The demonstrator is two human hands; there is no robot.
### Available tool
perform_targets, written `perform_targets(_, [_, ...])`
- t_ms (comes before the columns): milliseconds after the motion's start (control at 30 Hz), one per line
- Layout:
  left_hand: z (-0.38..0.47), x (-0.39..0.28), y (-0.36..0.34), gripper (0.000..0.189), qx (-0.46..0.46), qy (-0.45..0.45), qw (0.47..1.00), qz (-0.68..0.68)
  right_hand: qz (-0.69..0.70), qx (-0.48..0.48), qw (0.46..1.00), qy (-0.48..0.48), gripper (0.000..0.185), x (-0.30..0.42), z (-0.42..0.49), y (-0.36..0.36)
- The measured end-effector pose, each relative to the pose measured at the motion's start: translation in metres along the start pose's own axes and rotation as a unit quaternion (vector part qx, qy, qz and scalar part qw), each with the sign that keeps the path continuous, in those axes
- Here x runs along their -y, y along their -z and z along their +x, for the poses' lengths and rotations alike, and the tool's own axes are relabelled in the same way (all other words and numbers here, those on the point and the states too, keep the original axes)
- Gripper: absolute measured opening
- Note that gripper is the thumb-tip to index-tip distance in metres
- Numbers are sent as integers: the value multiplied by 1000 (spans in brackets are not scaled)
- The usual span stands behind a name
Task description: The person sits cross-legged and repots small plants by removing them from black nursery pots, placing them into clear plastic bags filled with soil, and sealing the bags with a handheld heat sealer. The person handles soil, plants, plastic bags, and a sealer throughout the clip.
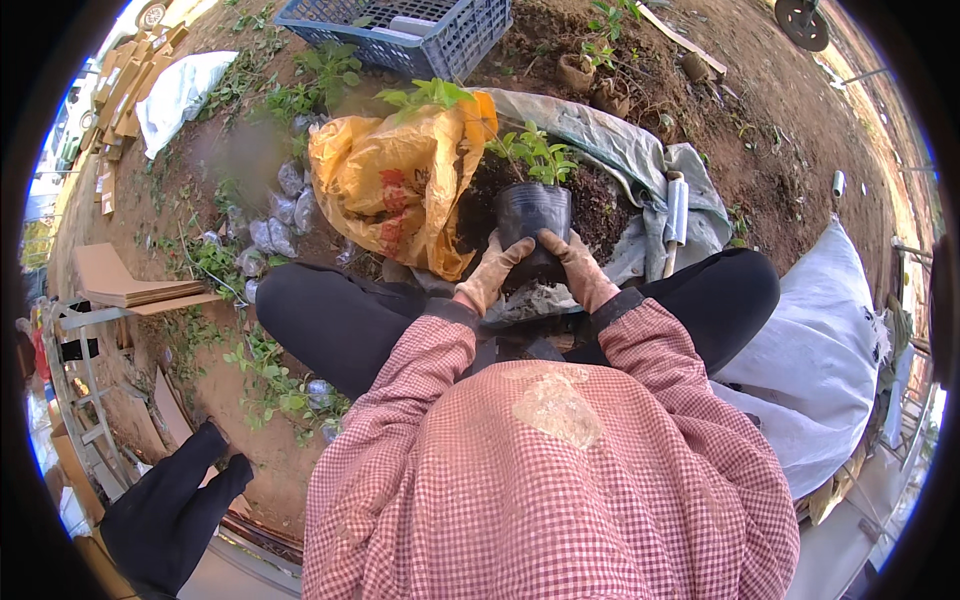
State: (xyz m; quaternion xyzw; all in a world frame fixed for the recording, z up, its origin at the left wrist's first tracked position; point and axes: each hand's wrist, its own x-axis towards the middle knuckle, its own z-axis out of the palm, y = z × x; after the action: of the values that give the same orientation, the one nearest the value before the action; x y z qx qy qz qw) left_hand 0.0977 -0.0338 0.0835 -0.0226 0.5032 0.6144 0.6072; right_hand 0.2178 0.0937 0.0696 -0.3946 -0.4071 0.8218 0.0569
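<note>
A black plastic nursery pot (534, 211) is held between my two gloved hands, over dark potting soil (604, 201). My left hand (491, 270) grips its near left side, and my right hand (581, 264) grips its near right side. Both thumbs lie against the pot wall. A leafy green seedling (538, 154) rises at the pot's far rim. Left of the pot stands a yellow woven plastic sack (390, 191) with red printing and leaves showing at its top. The soil lies on a grey-green woven sheet (600, 124) with a raised, folded edge.
Beyond the sack sits a blue plastic crate (465, 41). Several plastic-wrapped root balls (274, 236) lie at left, near flat cardboard (131, 281). A handle wrapped in pale material (676, 210) rests on the sheet. At right is a full white sack (810, 352). Another person's dark-trousered legs (176, 502) show lower left.
</note>
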Motion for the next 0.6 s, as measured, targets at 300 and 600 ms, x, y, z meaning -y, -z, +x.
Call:
perform_targets(300, [10, 1, 6, 61, 61, -56, 990, -111, 195, 153, 966, -79, 58, 21, 6, 6])
perform_targets(600, [15, 0, 4, 75, 12, -1, 999, -37, 53, 55, 997, -9, 76, 14, 2, 1])
